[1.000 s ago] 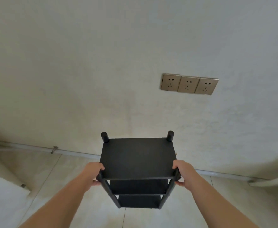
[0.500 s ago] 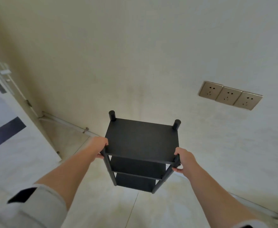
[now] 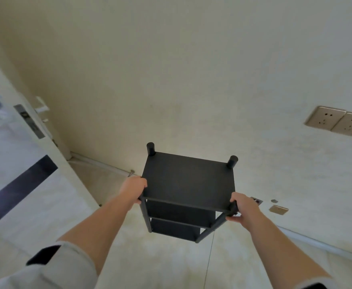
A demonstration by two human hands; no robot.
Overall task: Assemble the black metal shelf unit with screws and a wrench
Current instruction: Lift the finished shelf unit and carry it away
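**nutsnbolts:** Only the head view to go on. The person has the black shelf unit (image 3: 188,190) upright in front of them, close to the cream wall (image 3: 171,69). The left hand (image 3: 132,189) is wrapped round the near-left post just under the top board, and the right hand (image 3: 241,208) is curled round the near-right post — both holding tight, neither one loose. All three boards sit in the frame, and the two far post caps poke up above the top board.

**flatpack_fan:** So where's the wrench? Any screws?

**nutsnbolts:** None in view. Judging by that, the fastening part looks finished and this is the placing step — the unit is being carried or set in position near the wall. Can't tell if the feet are touching the tiled floor (image 3: 160,257); the bottom is too dim.

**flatpack_fan:** What's around it?

**nutsnbolts:** An open white door (image 3: 35,130) to the left, and a row of sockets (image 3: 337,122) on the wall up to the right, well apart from the shelf.

**flatpack_fan:** Next move?

**nutsnbolts:** Probably lowering it level so all four feet land together, then squaring the back to the wall before letting go.
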